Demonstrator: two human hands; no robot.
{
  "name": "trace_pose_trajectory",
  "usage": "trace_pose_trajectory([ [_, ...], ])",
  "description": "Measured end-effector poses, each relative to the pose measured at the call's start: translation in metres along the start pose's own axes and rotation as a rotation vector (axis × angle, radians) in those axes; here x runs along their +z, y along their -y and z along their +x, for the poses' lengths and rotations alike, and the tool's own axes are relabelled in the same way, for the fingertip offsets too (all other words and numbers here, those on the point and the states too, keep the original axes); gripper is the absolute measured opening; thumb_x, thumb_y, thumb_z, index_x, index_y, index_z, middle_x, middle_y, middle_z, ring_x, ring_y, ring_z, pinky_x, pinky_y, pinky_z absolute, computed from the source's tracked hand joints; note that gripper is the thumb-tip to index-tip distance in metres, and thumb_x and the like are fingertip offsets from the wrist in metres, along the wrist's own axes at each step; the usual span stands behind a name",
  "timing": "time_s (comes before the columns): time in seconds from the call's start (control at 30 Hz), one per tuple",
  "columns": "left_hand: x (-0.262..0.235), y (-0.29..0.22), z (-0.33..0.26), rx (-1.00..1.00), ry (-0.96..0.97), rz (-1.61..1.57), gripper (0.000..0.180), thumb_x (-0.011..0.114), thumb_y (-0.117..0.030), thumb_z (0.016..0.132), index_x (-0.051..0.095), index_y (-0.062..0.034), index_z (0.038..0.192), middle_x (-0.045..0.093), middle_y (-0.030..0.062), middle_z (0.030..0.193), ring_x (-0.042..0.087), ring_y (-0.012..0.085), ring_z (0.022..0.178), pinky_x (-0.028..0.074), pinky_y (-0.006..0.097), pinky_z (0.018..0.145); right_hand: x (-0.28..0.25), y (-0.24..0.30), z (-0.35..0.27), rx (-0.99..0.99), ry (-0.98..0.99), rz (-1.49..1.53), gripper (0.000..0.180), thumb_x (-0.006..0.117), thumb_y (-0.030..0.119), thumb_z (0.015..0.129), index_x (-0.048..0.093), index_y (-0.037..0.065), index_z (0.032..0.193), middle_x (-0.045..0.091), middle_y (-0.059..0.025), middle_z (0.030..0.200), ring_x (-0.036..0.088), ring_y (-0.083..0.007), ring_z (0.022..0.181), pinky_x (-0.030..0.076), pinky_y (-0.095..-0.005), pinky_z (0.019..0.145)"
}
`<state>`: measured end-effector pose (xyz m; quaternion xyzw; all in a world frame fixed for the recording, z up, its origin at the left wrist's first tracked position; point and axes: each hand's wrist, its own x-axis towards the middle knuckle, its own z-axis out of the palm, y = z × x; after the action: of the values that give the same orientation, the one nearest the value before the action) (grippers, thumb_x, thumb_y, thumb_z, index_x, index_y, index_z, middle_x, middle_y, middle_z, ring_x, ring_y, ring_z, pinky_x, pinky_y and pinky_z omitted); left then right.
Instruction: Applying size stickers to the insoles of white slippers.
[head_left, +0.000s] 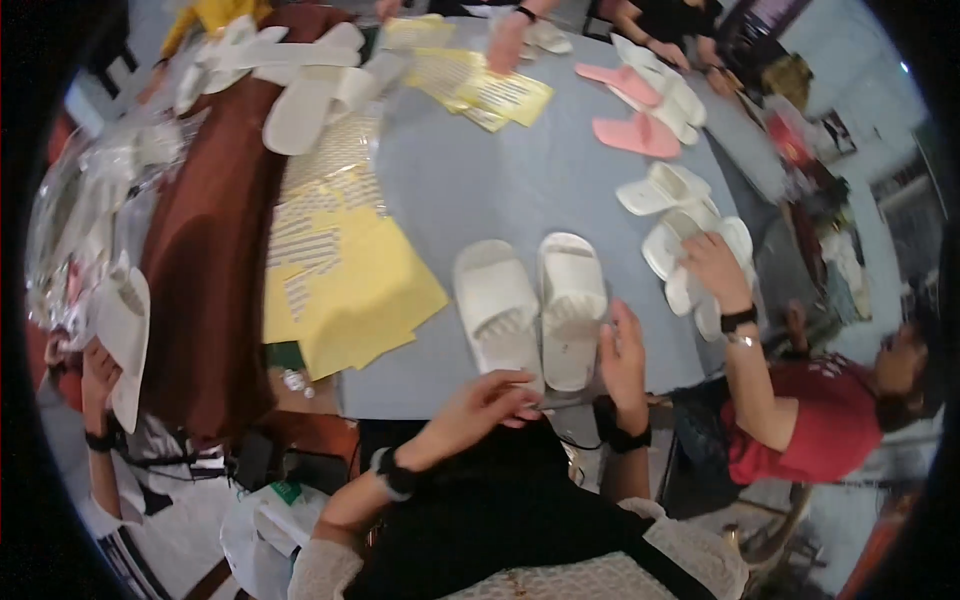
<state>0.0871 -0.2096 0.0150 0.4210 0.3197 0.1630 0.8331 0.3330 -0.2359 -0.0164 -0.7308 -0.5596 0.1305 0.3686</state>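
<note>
Two white slide slippers lie side by side at the front of the grey table, toes pointing away from me. My left hand (485, 405) is at the heel of the left slipper (490, 285), its fingers loosely stretched and overlapping that heel in view; I cannot tell if they touch it. Upright beside the outer edge of the right slipper (572, 275) is my right hand (624, 355), fingers extended and apart from the thumb. Neither hand holds anything that I can see.
Yellow sheets (375, 290) with rows of stickers lie left on the grey table (470, 150). Pink slippers (635, 135) and more white slippers (665, 188) line the right edge, where a red-sleeved co-worker's hand (715, 268) reaches in. At far left, another hand holds a white slipper (128, 345).
</note>
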Motion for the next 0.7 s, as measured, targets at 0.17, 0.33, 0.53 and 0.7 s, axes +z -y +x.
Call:
trace_pose_trajectory([
  [0.17,-0.024,0.018,-0.026,0.358,-0.567,0.664,0.014,0.058,-0.003,0.085,0.063,-0.0020,0.098,0.065,0.0110,0.089,0.063,0.0211,0.083,0.049,0.028,0.072,-0.001,0.007,-0.020,-0.020,-0.047,0.018,0.026,0.054,0.007,0.086,0.056,0.000,0.111,0.054,-0.0196,0.111,0.054,-0.0340,0.101,0.043,-0.0372,0.089],
  [0.33,-0.022,0.033,-0.025,0.552,-0.594,0.974,0.022,0.062,0.003,0.078,0.063,-0.0037,0.098,0.063,0.0122,0.097,0.060,0.0282,0.091,0.049,0.033,0.077,0.004,0.018,-0.028,0.139,0.079,0.121,0.017,0.059,0.007,0.082,0.059,0.002,0.098,0.057,-0.0136,0.093,0.056,-0.0277,0.087,0.045,-0.0356,0.077],
  [0.53,-0.012,0.035,-0.007,0.730,-0.446,1.164,0.022,0.064,-0.001,0.074,0.062,-0.0027,0.095,0.060,0.0109,0.100,0.057,0.0308,0.097,0.047,0.038,0.081,0.014,0.015,-0.022,0.124,0.115,0.033,0.015,0.061,0.011,0.081,0.058,0.002,0.093,0.056,-0.0132,0.087,0.055,-0.0287,0.083,0.044,-0.0362,0.074],
  [0.7,-0.008,0.033,0.001,0.698,-0.470,1.117,0.021,0.064,-0.003,0.075,0.062,-0.0027,0.096,0.060,0.0106,0.097,0.057,0.0303,0.093,0.046,0.037,0.080,0.017,0.013,-0.015,0.025,0.124,-0.051,0.012,0.061,0.010,0.082,0.057,0.002,0.089,0.053,-0.0116,0.082,0.055,-0.0260,0.074,0.044,-0.0337,0.066],
])
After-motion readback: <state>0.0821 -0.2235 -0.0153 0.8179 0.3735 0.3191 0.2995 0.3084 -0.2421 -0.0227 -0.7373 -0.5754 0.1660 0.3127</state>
